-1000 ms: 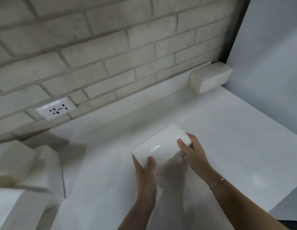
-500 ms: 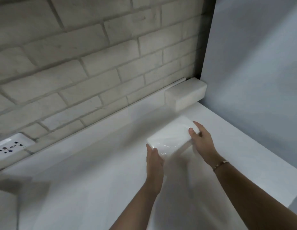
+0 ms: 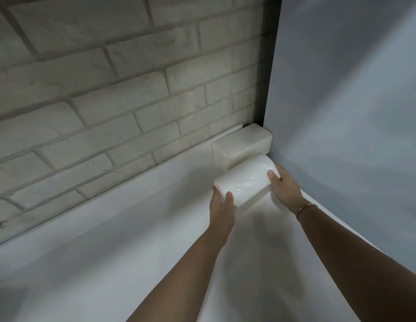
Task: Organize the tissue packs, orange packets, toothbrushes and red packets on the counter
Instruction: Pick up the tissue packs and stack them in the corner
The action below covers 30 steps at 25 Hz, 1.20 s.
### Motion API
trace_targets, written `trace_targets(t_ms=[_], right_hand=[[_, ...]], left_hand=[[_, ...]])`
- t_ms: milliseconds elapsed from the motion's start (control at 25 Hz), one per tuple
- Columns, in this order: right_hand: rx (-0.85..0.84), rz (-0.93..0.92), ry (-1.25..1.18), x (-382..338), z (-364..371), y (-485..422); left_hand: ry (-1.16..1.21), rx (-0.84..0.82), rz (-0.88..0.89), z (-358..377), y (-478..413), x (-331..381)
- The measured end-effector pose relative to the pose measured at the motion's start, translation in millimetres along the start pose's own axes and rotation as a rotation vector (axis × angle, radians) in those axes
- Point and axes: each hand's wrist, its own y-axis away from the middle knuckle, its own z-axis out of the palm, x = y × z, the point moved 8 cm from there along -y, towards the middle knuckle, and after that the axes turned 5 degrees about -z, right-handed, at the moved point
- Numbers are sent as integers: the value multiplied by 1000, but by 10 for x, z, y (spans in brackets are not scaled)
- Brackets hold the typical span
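I hold a white plastic-wrapped tissue pack with both hands, just above the white counter. My left hand grips its near left end and my right hand grips its right end. A second tissue pack lies in the back right corner against the brick wall. The held pack's far edge is close to it or touching it; I cannot tell which. No orange packets, toothbrushes or red packets are in view.
A brick wall runs along the back of the counter. A plain grey side wall closes off the right, right next to my right hand. Bare counter stretches to the left and toward me.
Both hands have carried the tissue pack away from me and to the right, up to the pack in the corner. The view has swung right, so the wall socket and left-hand packs are gone.
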Motion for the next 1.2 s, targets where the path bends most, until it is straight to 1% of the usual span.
trace_targets(t_ms=[120, 280, 360, 440, 480, 560, 640, 720, 800, 880, 920, 1000, 1080, 1200], right_hand=[[7, 21, 99, 117, -91, -225], [14, 49, 141, 139, -205, -462], [68, 105, 191, 125, -269, -546], [173, 176, 218, 99, -318, -575], [227, 206, 165, 89, -319, -566], [324, 249, -60, 112, -290, -536], [364, 249, -257, 217, -264, -501], [295, 225, -416, 337, -193, -413], [191, 220, -579, 468, -92, -237], [139, 202, -648, 526, -30, -22], [143, 190, -667, 548, -13, 70], [138, 153, -660, 536, 41, 270], [69, 95, -561, 464, 138, 489], [45, 61, -428, 404, 311, 1021]], left_hand=[[-24, -17, 32, 79, -117, 161], [-103, -39, -49, 193, -373, 177], [-123, -66, -59, 281, -476, 206], [-136, -69, -58, 377, -605, 224], [-121, -62, -58, 415, -685, 216], [-47, -42, -62, 466, -780, 231], [60, -33, -59, 501, -846, 240], [171, -27, -67, 540, -912, 218], [225, -33, -94, 571, -932, 158], [246, -72, -116, 595, -853, 114], [229, -76, -120, 591, -765, 125], [145, -50, -122, 532, -499, 144], [110, -38, -125, 463, -180, 122], [87, -26, -30, 224, 350, 36]])
